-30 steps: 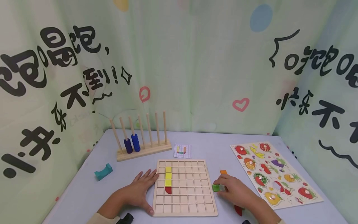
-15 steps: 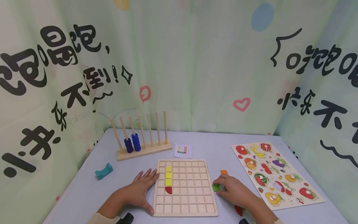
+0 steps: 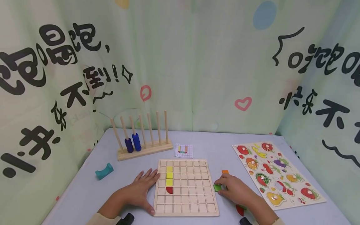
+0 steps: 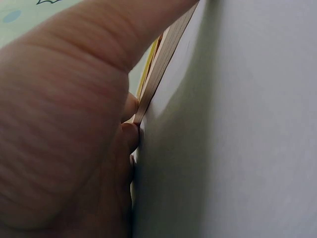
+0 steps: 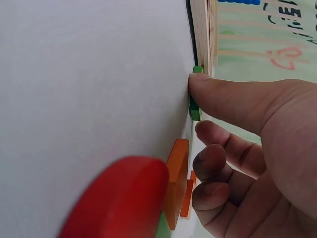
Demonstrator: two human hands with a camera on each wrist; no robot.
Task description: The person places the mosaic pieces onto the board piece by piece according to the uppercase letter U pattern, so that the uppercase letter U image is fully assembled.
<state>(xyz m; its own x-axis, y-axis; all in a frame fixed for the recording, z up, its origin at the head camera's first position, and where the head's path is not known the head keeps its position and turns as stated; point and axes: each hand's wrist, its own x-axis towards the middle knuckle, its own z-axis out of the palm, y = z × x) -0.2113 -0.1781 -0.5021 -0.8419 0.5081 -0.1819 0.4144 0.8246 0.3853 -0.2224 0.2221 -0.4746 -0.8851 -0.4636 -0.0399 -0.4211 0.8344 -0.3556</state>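
Note:
A wooden grid board (image 3: 191, 187) lies flat on the table. In one of its columns, several yellow square tiles (image 3: 169, 175) sit above a red rounded tile (image 3: 169, 190). My left hand (image 3: 140, 191) rests along the board's left edge, fingers spread and thumb at the near corner; its thumb (image 4: 143, 29) crosses the left wrist view. Just off the board's right edge, my right hand (image 3: 236, 189) pinches a green tile (image 3: 217, 187) between thumb and index finger. The right wrist view has the thumb on the edge of that green tile (image 5: 195, 106).
Orange pieces (image 5: 178, 183) and a red piece (image 3: 240, 210) lie around the right hand. A pattern card (image 3: 184, 150) is beyond the board, near a peg stand (image 3: 146, 151) with blue beads. A teal arch (image 3: 104, 171) lies left, a fruit puzzle board (image 3: 277, 175) right.
The head view has shifted slightly. My right hand stays at the green tile by the board's edge, and the left hand keeps its place on the board.

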